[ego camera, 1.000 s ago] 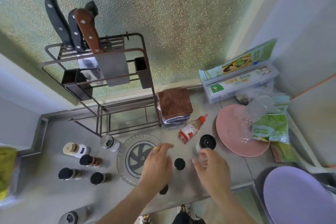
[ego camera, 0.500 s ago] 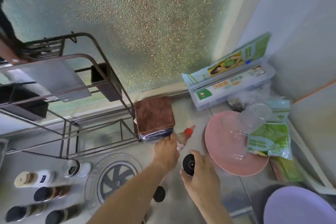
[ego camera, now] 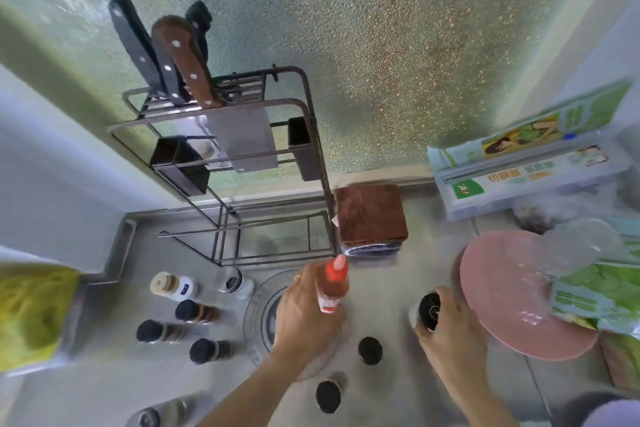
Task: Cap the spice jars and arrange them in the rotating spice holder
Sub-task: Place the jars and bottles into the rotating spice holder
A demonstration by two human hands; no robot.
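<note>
My left hand (ego camera: 306, 319) grips a small bottle with a red cap (ego camera: 331, 284), held upright above the clear round rotating holder (ego camera: 259, 308), whose right side my hand hides. My right hand (ego camera: 450, 333) is closed around a black-capped jar (ego camera: 428, 311) standing beside the pink plate. Two black-capped jars (ego camera: 370, 350) (ego camera: 328, 396) stand on the counter between my arms. Left of the holder stand several more jars: a wood-topped white one (ego camera: 171, 285), a silver-topped one (ego camera: 235, 282) and three dark-capped ones (ego camera: 194, 312).
A metal knife rack (ego camera: 242, 163) stands behind the holder, a folded brown cloth (ego camera: 370, 215) to its right. A pink plate (ego camera: 512, 298) with plastic bags on it lies at right, a cling-film box (ego camera: 530, 177) behind it. A yellow cloth (ego camera: 31, 315) lies far left.
My left hand picked the red-capped bottle up from beside the brown cloth and brought it over the holder. My right hand stays on the black-capped jar. The view swung back left.
</note>
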